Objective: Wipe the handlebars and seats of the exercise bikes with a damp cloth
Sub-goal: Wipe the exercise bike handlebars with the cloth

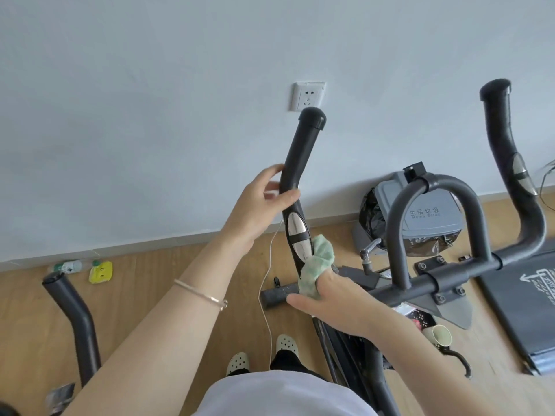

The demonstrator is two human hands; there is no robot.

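- Head view: the left hand (264,202) has its grip closed round the left handlebar (295,163), thumb across the front and fingers behind, just above the chrome sensor plate (295,232).
- The right hand (333,298) has its grip bunched on the green cloth (316,264). The cloth covers the fingers and presses against the lower part of that bar, beside the sensor plate.
- Step in hand, as judged: wiping the 1st handlebar, low on its stem, while the left hand seems to steady it.
- The next move likely calls for sliding the cloth up the bar, so the left hand must shift or let go to free the surface under it. After that come the centre loop (394,235) and the right handlebar (507,163).
- No seat is in view, and a 2nd bike's bar (72,313) stands at the far left, so the task looks far from done.
- Writing: the grey bin (432,211) by the wall reads "生活垃圾", with a small Latin line beneath it too blurred to read surely.
- The dark mat (528,295) at the right bears a white arrow and print that cannot be read.
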